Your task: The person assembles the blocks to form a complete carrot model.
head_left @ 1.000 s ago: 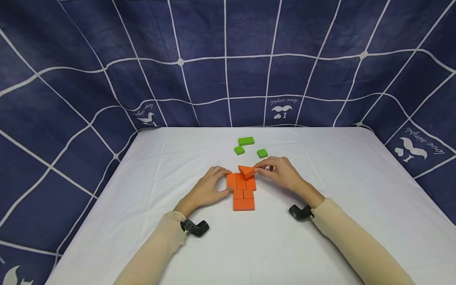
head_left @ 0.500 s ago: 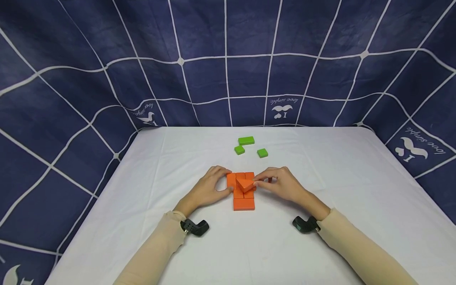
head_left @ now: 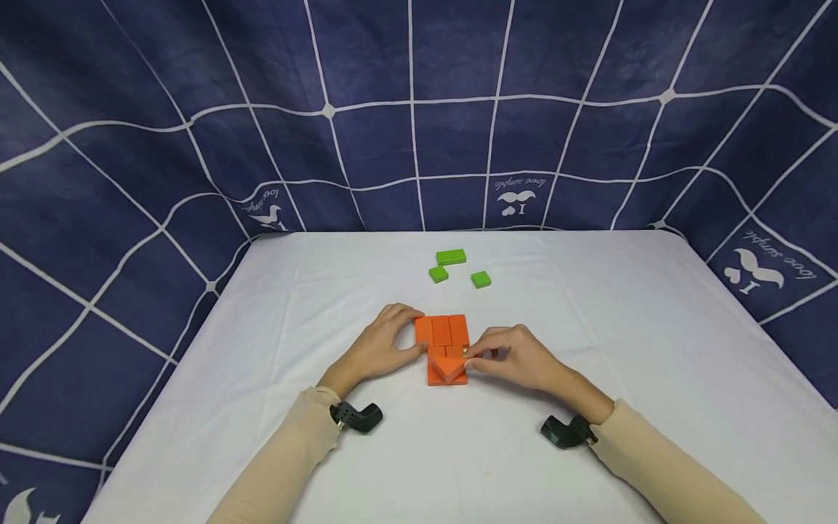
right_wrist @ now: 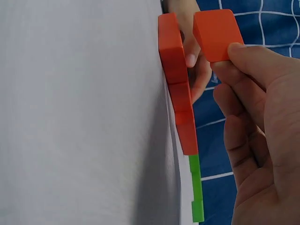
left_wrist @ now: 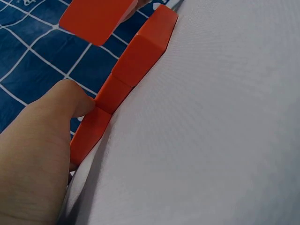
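Observation:
In the head view, my left hand (head_left: 380, 342) holds the left block (head_left: 424, 331) of an upper row of orange blocks, thumb at its near end and fingers at its far end. My right hand (head_left: 520, 356) pinches an orange triangular block (head_left: 448, 367) between thumb and fingers, raised over the near part of the layout. Beneath it, two small orange blocks and a wide orange block (head_left: 433, 378) are partly hidden. In the right wrist view, the triangular block (right_wrist: 218, 35) is apart from the flat blocks (right_wrist: 174, 58). The left wrist view shows my thumb (left_wrist: 77, 98) against the blocks.
A longer green block (head_left: 451, 257) and two small green blocks (head_left: 481, 279) lie beyond the orange layout. Everything rests on a white-covered table (head_left: 353, 291). A dark blue cloth with white lines (head_left: 452, 138) hangs behind and at the sides.
My right hand has carried the triangular block toward me, from above the upper row to over the near wide block. My left hand stays at the same block.

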Available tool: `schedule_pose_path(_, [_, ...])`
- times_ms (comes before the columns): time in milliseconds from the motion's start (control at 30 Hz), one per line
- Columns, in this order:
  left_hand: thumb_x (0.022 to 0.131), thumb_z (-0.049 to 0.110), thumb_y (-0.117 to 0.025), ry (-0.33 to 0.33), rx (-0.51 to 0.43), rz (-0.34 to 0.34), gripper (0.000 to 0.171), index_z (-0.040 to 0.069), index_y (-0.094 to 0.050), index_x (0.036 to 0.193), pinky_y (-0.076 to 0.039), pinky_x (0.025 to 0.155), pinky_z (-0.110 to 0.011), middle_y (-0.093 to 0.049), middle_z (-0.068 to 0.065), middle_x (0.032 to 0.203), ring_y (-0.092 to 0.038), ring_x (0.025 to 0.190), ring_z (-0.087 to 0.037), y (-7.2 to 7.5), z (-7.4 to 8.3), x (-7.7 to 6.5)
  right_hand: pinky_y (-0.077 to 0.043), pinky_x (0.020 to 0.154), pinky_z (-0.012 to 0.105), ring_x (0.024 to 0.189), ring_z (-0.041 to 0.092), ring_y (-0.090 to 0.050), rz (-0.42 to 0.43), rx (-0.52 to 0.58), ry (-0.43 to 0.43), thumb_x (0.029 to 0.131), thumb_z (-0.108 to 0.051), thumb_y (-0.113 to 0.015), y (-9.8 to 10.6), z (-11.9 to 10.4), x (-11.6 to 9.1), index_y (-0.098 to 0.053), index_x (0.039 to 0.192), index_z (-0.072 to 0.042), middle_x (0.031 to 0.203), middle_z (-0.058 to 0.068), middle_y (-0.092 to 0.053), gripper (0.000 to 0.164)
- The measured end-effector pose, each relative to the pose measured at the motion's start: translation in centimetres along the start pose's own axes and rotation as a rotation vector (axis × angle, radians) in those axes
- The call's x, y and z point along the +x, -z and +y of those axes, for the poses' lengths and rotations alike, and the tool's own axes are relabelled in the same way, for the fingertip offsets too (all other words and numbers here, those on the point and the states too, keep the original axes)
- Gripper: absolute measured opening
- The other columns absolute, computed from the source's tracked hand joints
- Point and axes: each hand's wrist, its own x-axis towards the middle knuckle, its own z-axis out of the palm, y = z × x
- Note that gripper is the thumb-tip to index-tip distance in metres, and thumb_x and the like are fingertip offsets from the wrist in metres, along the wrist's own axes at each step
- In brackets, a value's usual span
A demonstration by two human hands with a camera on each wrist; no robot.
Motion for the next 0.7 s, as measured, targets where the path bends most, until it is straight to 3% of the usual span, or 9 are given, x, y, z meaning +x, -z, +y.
schedule_pose_path(433, [0.091, 0.043, -0.072, 0.003, -0.02, 0.007, 0.055, 0.016, -0.06, 0.138, -0.044, 0.115, -0.042, -0.058, 0.001, 0.136, -0.049, 0.134, -0.018, 0.1, 0.1, -0.1, -0.053, 0.062, 0.022, 0.073, 0.001, -0.061, -0.07, 0.04, 0.041, 0.089, -0.017, -0.083, -1.0, -0.7, -0.8, -0.083, 0.098, -0.023, 0.089, -0.014, -0.075, 0.011])
schedule_pose_path(700, [0.091, 0.044, -0.072, -0.002, -0.019, 0.011, 0.055, 0.016, -0.06, 0.138, -0.043, 0.115, -0.042, -0.058, 0.002, 0.137, -0.05, 0.133, -0.018, 0.0, -0.1, -0.1, -0.055, 0.07, 0.02, 0.081, 0.0, -0.062, -0.095, -0.023, 0.063, 0.087, -0.018, -0.084, -1.2, -0.4, -1.0, -0.082, 0.098, -0.026, 0.091, -0.018, -0.073, 0.014])
